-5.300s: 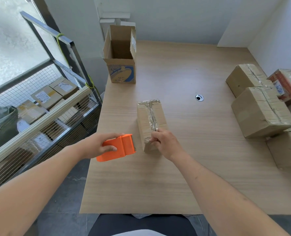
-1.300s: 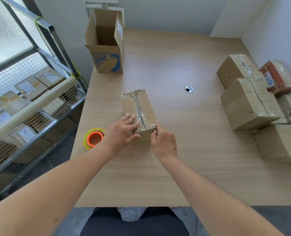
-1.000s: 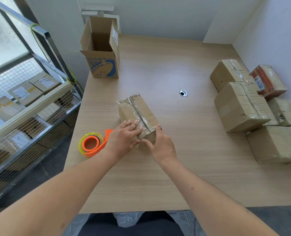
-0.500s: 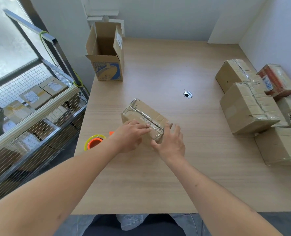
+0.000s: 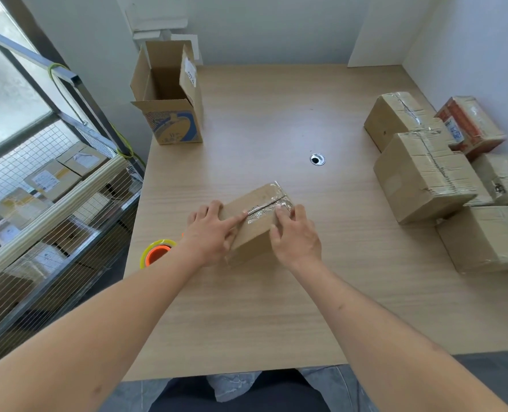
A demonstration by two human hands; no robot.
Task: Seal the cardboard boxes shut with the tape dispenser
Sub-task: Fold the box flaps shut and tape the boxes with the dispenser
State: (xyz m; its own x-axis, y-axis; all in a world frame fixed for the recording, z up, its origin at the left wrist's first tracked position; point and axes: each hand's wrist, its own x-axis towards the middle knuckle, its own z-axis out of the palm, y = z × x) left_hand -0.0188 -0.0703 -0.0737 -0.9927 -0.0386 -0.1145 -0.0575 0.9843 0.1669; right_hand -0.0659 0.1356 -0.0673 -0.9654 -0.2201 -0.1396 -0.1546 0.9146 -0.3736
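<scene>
A small cardboard box (image 5: 254,233) with a taped seam on top lies slantwise in the middle of the wooden table (image 5: 276,307). My left hand (image 5: 208,233) holds its left end, index finger stretched along the tape and the other fingers curled over the far corner. My right hand (image 5: 294,236) grips the right end, fingers curled onto the top by the tape. The orange tape dispenser (image 5: 157,253), with its yellow-green roll, rests on the table's left edge. My left forearm partly hides it.
An open empty carton (image 5: 169,96) stands at the back left. Several taped boxes (image 5: 422,176) are piled along the right wall. A cable hole (image 5: 317,159) sits beyond the small box. A wire cart (image 5: 53,203) with parcels stands left of the table.
The dispenser was set down at the table's left edge. Both hands took the small box and have turned it clockwise, so its seam now runs slantwise toward the right.
</scene>
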